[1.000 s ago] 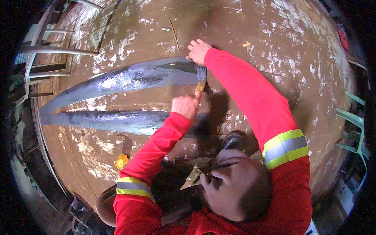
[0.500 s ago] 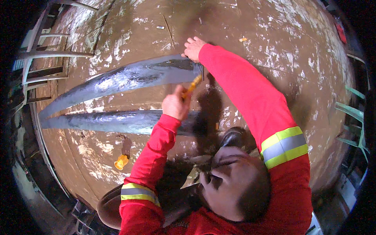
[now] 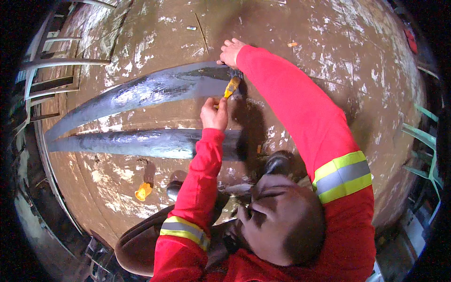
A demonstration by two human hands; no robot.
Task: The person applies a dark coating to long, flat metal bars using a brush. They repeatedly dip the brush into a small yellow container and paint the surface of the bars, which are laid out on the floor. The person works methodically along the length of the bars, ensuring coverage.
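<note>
a yellow-handled brush (image 3: 231, 87) is pinched in the left hand (image 3: 214, 113), its bristles at the right end of the upper dark strip (image 3: 141, 91), a long, glossy, tapering piece lying on a brown, white-flecked floor (image 3: 376, 117). the right hand (image 3: 230, 52), fingers bent, is at that end's far corner; whether it grips the edge cannot be told. nearer the person lies the lower dark strip (image 3: 155, 142), with a yellow-orange object (image 3: 143, 191) just beyond it.
</note>
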